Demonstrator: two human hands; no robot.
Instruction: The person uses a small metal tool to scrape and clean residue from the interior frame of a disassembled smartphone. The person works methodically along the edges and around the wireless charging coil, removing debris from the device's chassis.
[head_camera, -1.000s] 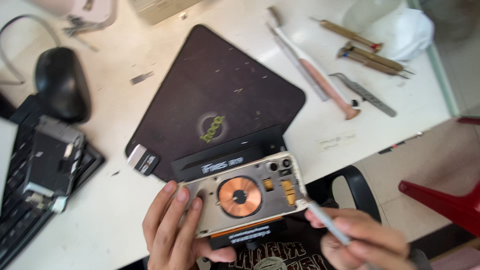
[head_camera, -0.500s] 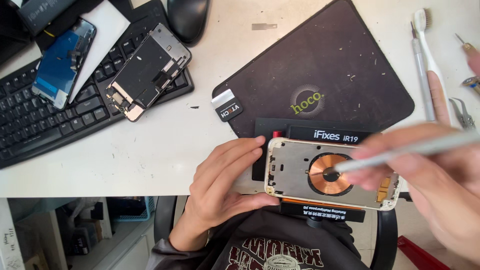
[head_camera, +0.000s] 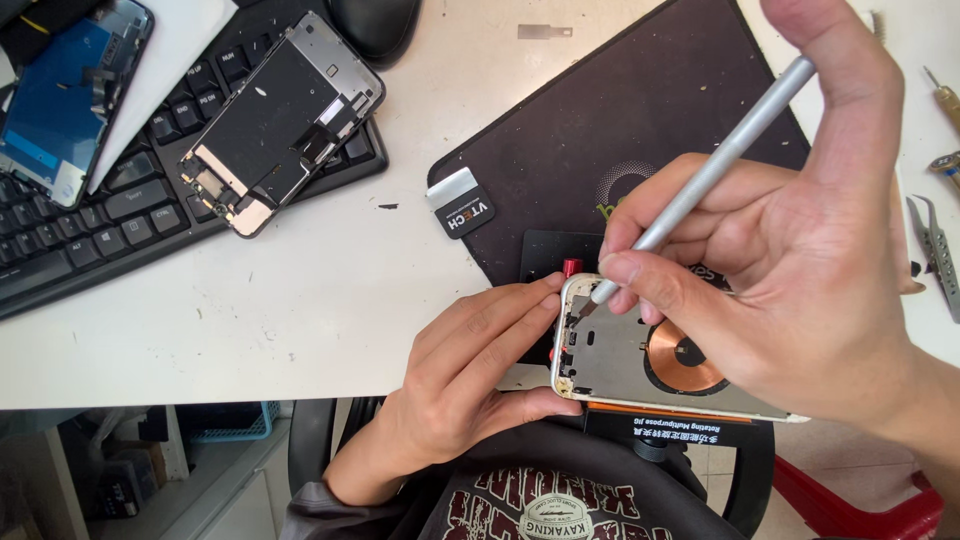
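The opened silver phone housing with a copper coil (head_camera: 650, 365) lies at the white worktop's (head_camera: 330, 290) near edge, over a black mat (head_camera: 610, 110). The left hand (head_camera: 470, 385) clasps its end, fingers curled around it. The right hand (head_camera: 790, 250) pinches a slim grey metal tool (head_camera: 700, 180), tip touching the housing's corner. A black keyboard (head_camera: 110, 215) carrying a detached screen panel (head_camera: 280, 120) lies well apart.

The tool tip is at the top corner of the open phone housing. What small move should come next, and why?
Probably a gentle press and turn of the grey screwdriver in place. Its tip sits at the upper left corner of the phone housing, among small parts there. The right hand holds it like a pen, and the left hand steadies the housing's end. Whether the tip is seated cannot be told.
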